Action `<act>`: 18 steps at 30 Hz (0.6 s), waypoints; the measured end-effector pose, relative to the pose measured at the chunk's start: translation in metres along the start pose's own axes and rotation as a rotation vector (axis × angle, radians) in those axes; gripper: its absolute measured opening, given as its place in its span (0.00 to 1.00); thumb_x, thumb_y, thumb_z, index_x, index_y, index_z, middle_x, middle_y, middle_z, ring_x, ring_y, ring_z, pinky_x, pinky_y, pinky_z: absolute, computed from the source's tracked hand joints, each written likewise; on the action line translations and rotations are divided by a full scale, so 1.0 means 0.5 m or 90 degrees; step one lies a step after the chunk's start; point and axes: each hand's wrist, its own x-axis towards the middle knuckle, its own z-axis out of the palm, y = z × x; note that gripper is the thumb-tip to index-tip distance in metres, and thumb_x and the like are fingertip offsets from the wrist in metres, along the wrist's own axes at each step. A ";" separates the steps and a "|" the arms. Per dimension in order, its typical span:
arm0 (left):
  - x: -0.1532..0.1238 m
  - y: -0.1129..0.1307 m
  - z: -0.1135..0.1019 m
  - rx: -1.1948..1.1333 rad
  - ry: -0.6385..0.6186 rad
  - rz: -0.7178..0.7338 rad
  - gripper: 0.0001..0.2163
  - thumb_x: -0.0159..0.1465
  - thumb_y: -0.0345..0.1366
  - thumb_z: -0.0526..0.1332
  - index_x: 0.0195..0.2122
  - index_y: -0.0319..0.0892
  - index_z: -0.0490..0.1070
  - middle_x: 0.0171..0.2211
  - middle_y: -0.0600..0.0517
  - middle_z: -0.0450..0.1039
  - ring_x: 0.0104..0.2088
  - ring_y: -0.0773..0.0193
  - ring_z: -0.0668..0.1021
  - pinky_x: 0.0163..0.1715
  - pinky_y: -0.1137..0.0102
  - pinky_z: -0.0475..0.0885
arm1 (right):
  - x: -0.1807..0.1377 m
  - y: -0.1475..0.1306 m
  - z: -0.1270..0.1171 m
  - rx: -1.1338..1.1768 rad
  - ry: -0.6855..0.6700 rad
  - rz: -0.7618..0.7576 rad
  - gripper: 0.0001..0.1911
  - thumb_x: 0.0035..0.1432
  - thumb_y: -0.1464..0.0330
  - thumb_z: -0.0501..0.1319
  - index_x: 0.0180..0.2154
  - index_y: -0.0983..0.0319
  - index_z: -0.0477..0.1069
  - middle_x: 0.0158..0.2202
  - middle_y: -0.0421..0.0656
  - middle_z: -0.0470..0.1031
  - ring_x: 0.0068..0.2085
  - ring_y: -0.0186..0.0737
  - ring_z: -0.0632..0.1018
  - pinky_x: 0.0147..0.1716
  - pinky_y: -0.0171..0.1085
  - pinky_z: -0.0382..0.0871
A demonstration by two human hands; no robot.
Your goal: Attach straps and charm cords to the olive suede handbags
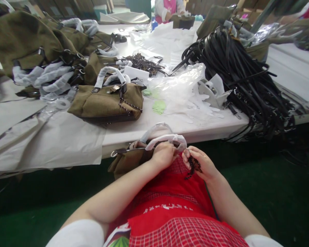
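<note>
Charm of dark cord sits in the right hand – thumb and fingers pinching it, close to the left hand. That one curls at the top of a brown bag, by its wrapped handle; what it grips, I cannot tell. The bag is at the table edge, before the red apron – a second bag stands beyond, left of black straps.
</note>
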 end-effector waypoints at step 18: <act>-0.029 -0.048 -0.089 -0.672 0.258 -0.304 0.18 0.56 0.51 0.66 0.26 0.39 0.75 0.16 0.55 0.71 0.14 0.70 0.68 0.14 0.75 0.61 | 0.110 0.049 0.152 0.166 0.084 0.285 0.12 0.63 0.69 0.54 0.27 0.65 0.68 0.19 0.40 0.70 0.17 0.28 0.69 0.15 0.25 0.60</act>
